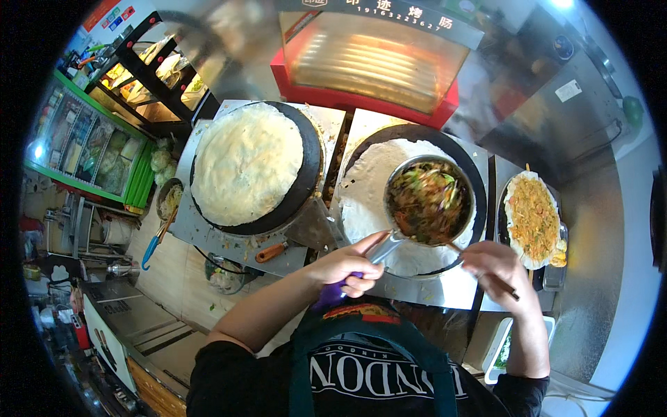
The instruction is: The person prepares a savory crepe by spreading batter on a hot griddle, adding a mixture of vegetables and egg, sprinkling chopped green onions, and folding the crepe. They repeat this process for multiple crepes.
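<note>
My left hand (pixel 354 268) is wrapped around the handle of a steel saucepan (pixel 387 211), whose grip is purple. Shredded vegetables (pixel 430 200) in a dark sauce fill the pan, blurred by motion. My right hand (pixel 495 268) grips brown chopsticks (pixel 509 290), their far end at the pan's near rim. Below the pan, a thin white crepe (pixel 365 182) covers much of the right round griddle (pixel 475 172). A second, pale yellow crepe (pixel 247 161) lies on the left round griddle (pixel 307 151), overhanging its left side.
A metal scraper with a wooden handle (pixel 271 253) lies between the griddles. An oval flatbread with filling (pixel 532 219) sits at right. Behind stands a red-framed glass warmer (pixel 365 68). A bowl (pixel 169 198) and blue-handled tool (pixel 151 253) are left; a white tub (pixel 497 354) of greens is near my right arm.
</note>
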`<state>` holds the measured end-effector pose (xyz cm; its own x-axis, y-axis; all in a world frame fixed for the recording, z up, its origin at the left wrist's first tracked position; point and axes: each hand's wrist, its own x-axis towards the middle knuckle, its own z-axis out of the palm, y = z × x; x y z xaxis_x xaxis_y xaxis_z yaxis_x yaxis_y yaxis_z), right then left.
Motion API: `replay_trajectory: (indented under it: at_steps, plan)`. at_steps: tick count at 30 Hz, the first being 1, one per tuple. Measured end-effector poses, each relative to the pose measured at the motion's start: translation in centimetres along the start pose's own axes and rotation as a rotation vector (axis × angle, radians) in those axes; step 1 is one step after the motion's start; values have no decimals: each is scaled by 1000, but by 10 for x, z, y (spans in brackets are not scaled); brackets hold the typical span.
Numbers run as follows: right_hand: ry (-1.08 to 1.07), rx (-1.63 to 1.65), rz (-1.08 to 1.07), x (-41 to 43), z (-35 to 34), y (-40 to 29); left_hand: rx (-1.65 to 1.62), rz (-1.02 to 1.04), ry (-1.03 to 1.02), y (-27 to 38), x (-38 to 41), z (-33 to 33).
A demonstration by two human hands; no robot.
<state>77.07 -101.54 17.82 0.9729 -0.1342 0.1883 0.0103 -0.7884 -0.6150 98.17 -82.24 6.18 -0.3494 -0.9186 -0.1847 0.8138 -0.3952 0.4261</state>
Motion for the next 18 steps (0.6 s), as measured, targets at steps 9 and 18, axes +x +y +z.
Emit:
replay_trajectory:
  at_steps: [9, 18]
  plan:
    - [133, 83, 25, 20, 15, 37, 10, 0, 20, 5, 30, 9]
    - [164, -34, 92, 5, -6, 23, -29, -42, 75, 9, 33, 0]
